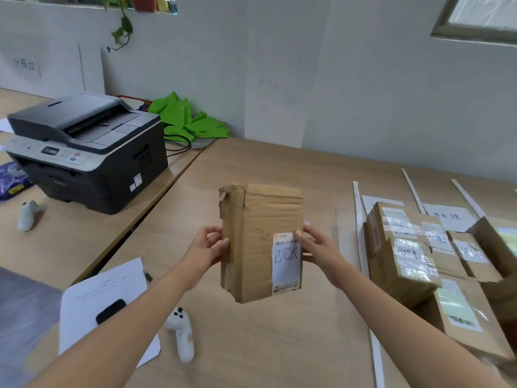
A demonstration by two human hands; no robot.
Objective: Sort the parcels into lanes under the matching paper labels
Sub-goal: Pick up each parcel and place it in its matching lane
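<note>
Worn cardboard parcel [260, 242], upright, clamped between left hand [208, 247] and right hand [317, 249]; white handwritten label [286, 261] beside right thumb; white controller [181, 333] below left forearm; sorted parcels [405, 247] right of right hand

Both bare forearms reach forward from the lower corners, converging toward the middle. The left hand [208, 246] is raised, wrist fairly straight, thumb forward and fingers curled in, pressing against the left side of the parcel [260, 242]. The right hand [317, 247] mirrors it on the opposite edge, thumb laid over the front face (right at the edge of the white sticker) with fingers wrapped behind. Together the two hands clamp the parcel upright, clear of the table.
</note>
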